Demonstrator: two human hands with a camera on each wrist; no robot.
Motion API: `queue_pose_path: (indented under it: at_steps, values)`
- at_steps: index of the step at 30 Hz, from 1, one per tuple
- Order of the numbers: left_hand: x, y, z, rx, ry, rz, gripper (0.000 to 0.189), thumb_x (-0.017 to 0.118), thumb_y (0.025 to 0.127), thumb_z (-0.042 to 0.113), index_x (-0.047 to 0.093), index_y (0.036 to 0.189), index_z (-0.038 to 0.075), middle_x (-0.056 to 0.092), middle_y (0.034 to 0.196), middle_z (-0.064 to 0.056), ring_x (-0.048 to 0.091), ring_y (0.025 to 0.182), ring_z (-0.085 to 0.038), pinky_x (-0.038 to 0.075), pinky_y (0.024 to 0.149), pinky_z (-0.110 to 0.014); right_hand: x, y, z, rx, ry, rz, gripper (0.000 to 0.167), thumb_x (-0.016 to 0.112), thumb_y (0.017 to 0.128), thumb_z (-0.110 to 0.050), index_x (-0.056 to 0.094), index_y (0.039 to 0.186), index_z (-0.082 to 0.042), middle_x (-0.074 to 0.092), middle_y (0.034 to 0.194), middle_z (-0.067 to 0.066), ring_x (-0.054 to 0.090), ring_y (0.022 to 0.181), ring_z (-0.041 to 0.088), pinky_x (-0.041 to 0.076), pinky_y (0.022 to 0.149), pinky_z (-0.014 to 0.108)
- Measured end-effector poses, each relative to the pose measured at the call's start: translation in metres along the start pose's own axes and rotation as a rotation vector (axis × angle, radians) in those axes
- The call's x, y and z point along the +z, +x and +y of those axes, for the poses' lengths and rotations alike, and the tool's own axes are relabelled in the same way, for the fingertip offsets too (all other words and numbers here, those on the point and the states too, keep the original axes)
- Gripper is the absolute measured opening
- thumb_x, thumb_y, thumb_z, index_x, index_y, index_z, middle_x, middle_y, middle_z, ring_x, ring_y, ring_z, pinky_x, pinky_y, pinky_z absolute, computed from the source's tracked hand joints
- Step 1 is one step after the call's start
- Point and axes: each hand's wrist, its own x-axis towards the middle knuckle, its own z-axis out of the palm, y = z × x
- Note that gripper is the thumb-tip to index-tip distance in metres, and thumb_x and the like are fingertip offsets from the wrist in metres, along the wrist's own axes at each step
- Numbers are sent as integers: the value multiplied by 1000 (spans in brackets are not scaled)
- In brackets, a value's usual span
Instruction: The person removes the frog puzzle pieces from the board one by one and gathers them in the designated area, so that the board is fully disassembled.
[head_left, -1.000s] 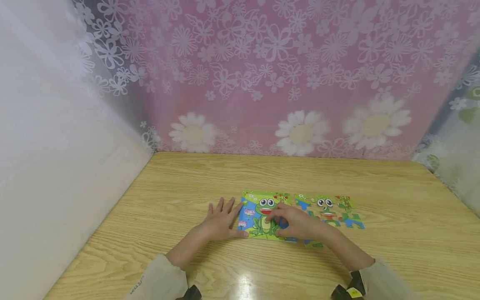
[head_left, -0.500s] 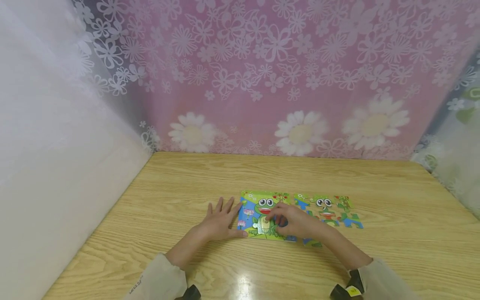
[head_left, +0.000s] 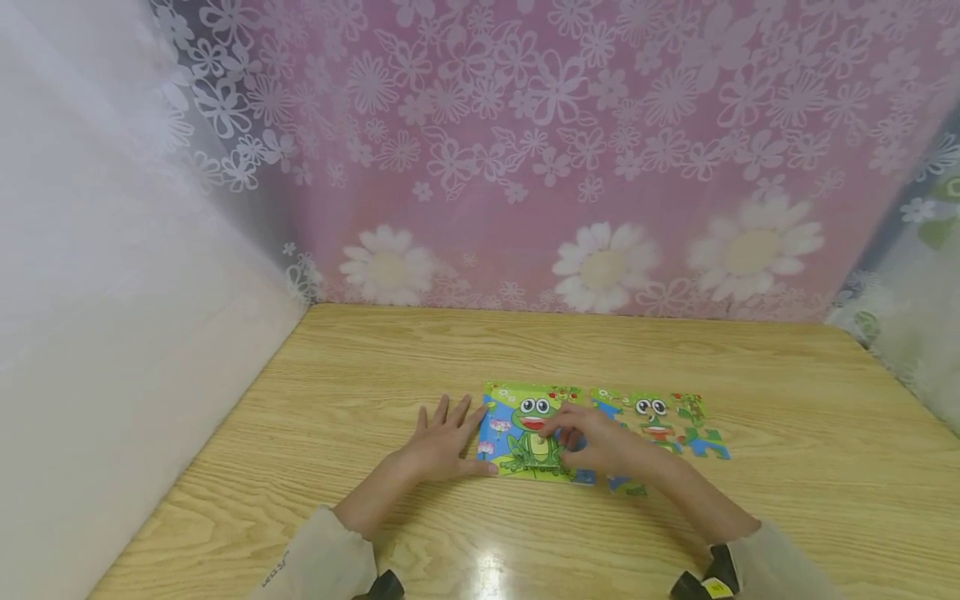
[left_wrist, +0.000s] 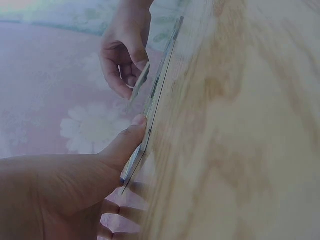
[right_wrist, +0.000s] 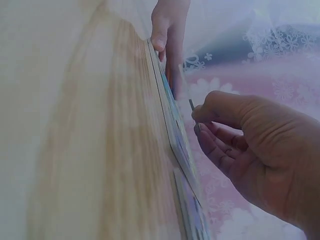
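A frog jigsaw puzzle [head_left: 497, 410] lies flat on the table. My left hand [head_left: 444, 446] rests at its left side, fingers spread and straight, and the thumb [left_wrist: 131, 137] touches its near edge. Above the right part of the puzzle, my right hand [head_left: 600, 437] pinches a jigsaw piece [left_wrist: 141, 82] between thumb and fingers. In the right wrist view the piece [right_wrist: 192, 106] stands tilted and apart from the puzzle. From the head, the piece shows part of the frog's belly and legs. My right hand hides the puzzle's right side.
To the right lie several loose jigsaw pieces [head_left: 651, 407] with frog eyes, mouth and blue shapes, partly behind my right hand. The wooden table [head_left: 375, 358] meets a pink flowered curtain [head_left: 480, 250] at the back and a white sheet [head_left: 135, 275] on the left.
The right hand has shifted slightly to the right with the piece pinched in it, and the piece has changed tilt, losing its bright glare. The left hand stays in place.
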Motion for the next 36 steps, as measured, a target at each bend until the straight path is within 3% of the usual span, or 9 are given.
queue_pose_path:
  at_steps: [9,17,30,36]
  values:
    - [1,2,-1,-7,7,5,91,53,80,64,17,148,14,7,151,-17,-1,133,-44,0,98,-65,-23,-26,-4,-26,-50,53,29,60,82,3,61,111,-4,55,101,-2,54,82,12,48,72,29]
    - [3,3,-2,-12,15,7,93,53,79,65,17,148,15,6,151,-16,-1,133,-44,1,98,-65,-39,-58,6,-59,-132,140,31,63,79,5,62,107,-8,56,99,-4,53,78,8,49,67,28]
    - [2,3,-2,-9,1,0,92,53,80,65,18,148,14,6,151,-16,-3,133,-44,0,98,-65,-59,-107,25,-31,-176,180,37,64,77,7,62,112,-4,57,98,-5,49,77,7,46,64,25]
    - [0,1,1,-2,-9,1,91,55,81,62,20,148,12,7,150,-18,-2,133,-44,0,98,-65,-62,-120,35,-73,-160,183,35,66,76,10,62,108,-5,57,99,0,52,77,8,47,62,25]
